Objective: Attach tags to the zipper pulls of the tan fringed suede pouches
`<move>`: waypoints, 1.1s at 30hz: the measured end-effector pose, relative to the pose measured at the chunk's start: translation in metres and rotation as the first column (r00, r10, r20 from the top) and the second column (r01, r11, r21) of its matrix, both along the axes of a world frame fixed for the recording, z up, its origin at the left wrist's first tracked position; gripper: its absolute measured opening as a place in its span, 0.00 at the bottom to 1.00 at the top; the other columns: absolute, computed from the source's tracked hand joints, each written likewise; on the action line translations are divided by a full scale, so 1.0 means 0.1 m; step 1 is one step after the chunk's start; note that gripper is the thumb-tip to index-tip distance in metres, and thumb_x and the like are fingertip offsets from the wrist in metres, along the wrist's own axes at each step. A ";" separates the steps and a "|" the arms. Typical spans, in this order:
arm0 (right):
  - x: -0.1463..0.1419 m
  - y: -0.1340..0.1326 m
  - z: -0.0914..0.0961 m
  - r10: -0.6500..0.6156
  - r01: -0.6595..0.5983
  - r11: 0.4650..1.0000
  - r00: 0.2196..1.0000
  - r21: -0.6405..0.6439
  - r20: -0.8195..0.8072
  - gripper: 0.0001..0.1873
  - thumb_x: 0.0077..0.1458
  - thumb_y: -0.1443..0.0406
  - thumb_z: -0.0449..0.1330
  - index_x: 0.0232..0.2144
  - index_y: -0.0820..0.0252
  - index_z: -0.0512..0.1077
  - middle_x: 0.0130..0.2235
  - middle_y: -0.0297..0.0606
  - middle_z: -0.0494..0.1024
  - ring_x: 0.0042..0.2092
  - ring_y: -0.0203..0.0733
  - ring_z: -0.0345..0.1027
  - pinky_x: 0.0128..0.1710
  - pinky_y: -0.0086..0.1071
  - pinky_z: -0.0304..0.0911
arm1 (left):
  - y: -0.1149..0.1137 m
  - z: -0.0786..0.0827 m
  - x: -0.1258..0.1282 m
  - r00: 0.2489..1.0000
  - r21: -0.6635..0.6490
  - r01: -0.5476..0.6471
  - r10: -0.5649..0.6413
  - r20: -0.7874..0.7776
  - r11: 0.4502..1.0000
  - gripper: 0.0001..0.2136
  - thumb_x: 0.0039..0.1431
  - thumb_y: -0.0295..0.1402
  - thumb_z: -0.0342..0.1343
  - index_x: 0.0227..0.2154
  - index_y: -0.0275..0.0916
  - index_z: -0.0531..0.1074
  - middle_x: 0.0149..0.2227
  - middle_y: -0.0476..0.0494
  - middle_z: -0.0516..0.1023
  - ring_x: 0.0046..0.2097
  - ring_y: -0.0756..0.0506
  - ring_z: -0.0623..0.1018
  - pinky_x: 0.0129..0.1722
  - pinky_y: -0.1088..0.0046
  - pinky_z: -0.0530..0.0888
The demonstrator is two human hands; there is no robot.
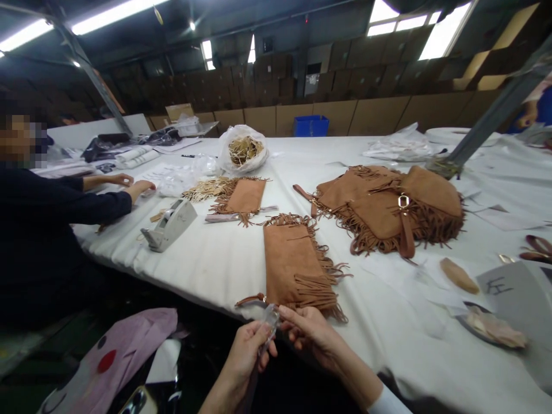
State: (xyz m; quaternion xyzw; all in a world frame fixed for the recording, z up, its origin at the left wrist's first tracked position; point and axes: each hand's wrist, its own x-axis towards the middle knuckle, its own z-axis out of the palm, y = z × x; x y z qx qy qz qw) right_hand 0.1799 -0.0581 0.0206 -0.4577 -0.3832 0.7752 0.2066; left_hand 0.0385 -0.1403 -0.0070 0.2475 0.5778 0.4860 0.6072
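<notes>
At the near edge of the table, my left hand [252,348] is closed around a small piece of clear plastic [271,322]. My right hand [308,330] pinches the same plastic from the other side, its thumb on top. What lies inside the plastic, if anything, I cannot make out. Just beyond my fingers a brown fringed pouch [291,259] lies flat, its fringe along the far and right sides. A thin leather zip pull [250,299] sticks out at its near left corner.
Farther off lie another fringed pouch [246,195] and a heap of fringed brown bags [366,201]. A tape dispenser [170,225] stands left, near a co-worker [52,218] in dark sleeves. A plastic bag of tan strips [244,150] sits behind; a metal post [495,109] rises right.
</notes>
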 end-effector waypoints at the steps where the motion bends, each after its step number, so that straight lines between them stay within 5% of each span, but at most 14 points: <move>1: -0.01 -0.01 0.01 0.073 -0.073 0.997 0.997 0.022 -0.001 0.19 0.42 0.55 0.68 0.21 0.68 0.73 0.20 0.34 0.70 0.18 0.27 0.58 0.14 0.20 0.50 | 0.00 0.01 0.00 1.000 0.001 0.008 -0.008 0.008 1.000 0.22 0.48 0.53 0.58 0.25 0.34 0.69 0.15 0.49 0.72 0.11 0.57 0.60 0.11 0.82 0.51; 7: -0.17 -0.01 -0.08 0.091 -0.091 0.996 0.996 0.013 0.002 0.16 0.45 0.59 0.63 0.16 0.66 0.70 0.13 0.29 0.65 0.15 0.25 0.53 0.13 0.19 0.48 | 0.00 0.00 0.01 0.999 -0.039 -0.021 0.022 0.039 0.999 0.24 0.46 0.54 0.58 0.24 0.32 0.72 0.16 0.45 0.74 0.14 0.53 0.69 0.13 0.80 0.61; 12: -0.21 -0.02 -0.12 0.091 -0.091 0.995 0.996 0.041 0.010 0.15 0.45 0.58 0.62 0.18 0.67 0.71 0.15 0.32 0.69 0.16 0.26 0.56 0.14 0.20 0.49 | 0.00 -0.07 0.00 0.982 -0.016 -0.185 0.184 -0.042 0.983 0.22 0.43 0.52 0.62 0.24 0.33 0.72 0.16 0.50 0.72 0.12 0.57 0.62 0.11 0.83 0.52; 18: -0.26 -0.01 -0.15 0.062 -0.068 0.996 0.994 0.062 0.095 0.13 0.42 0.60 0.62 0.17 0.65 0.70 0.14 0.29 0.66 0.15 0.27 0.56 0.13 0.21 0.51 | -0.01 0.01 0.07 0.925 0.153 -0.297 0.324 -0.198 0.943 0.20 0.45 0.48 0.62 0.30 0.32 0.77 0.16 0.52 0.71 0.14 0.58 0.58 0.12 0.82 0.52; 27: -0.29 -0.02 -0.05 0.065 -0.067 0.997 0.997 0.046 0.032 0.14 0.42 0.59 0.64 0.19 0.67 0.72 0.17 0.32 0.70 0.18 0.28 0.59 0.15 0.21 0.53 | -0.01 0.08 0.13 0.867 0.224 -0.398 0.444 -0.224 0.890 0.18 0.46 0.48 0.62 0.26 0.34 0.77 0.20 0.48 0.75 0.21 0.51 0.69 0.18 0.79 0.63; 33: -0.32 -0.02 -0.13 0.114 -0.113 0.992 0.993 0.060 -0.023 0.20 0.41 0.54 0.66 0.21 0.69 0.74 0.19 0.37 0.74 0.18 0.27 0.59 0.16 0.20 0.54 | 0.03 -0.04 0.16 0.873 0.121 -0.477 0.485 -0.052 0.871 0.20 0.46 0.52 0.60 0.22 0.36 0.69 0.16 0.53 0.69 0.14 0.58 0.58 0.13 0.82 0.51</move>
